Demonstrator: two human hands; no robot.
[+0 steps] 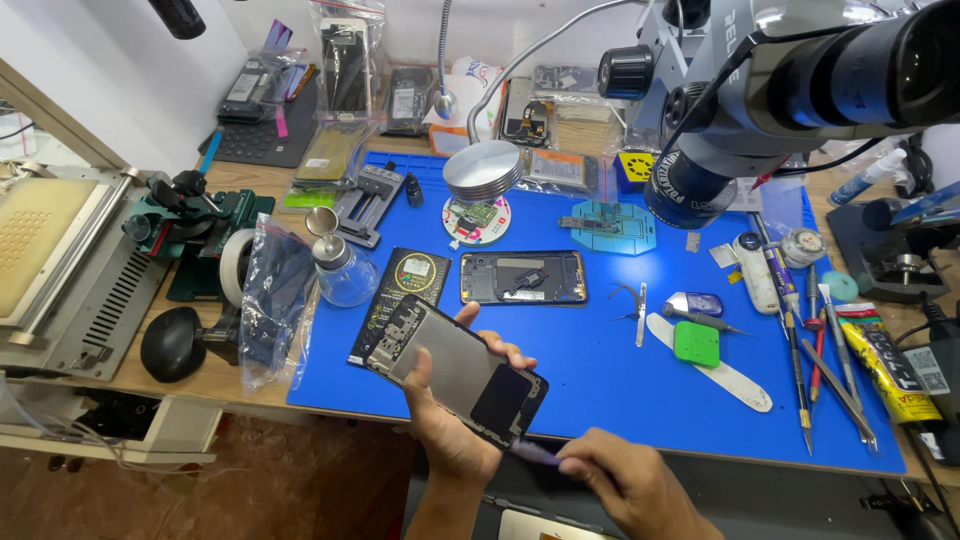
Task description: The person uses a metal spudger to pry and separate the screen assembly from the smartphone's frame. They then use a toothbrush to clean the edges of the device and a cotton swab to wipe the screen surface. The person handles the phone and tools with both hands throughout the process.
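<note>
My left hand (455, 425) grips an opened phone body (455, 368), held tilted above the front edge of the blue work mat (600, 370); its inner side with metal shield and dark battery area faces up. My right hand (625, 485) pinches a thin purple tool (535, 453) whose tip touches the phone's lower right corner. A second opened phone frame (523, 277) lies flat on the mat behind the hands.
A microscope head (760, 90) overhangs the mat's right back. Tweezers (628, 300), a green square pad (696, 343), screwdrivers (800, 370) and a yellow glue tube (895, 370) lie at right. A glass bottle (345, 270), plastic bag (275, 300) and tape dispenser (205, 250) stand left.
</note>
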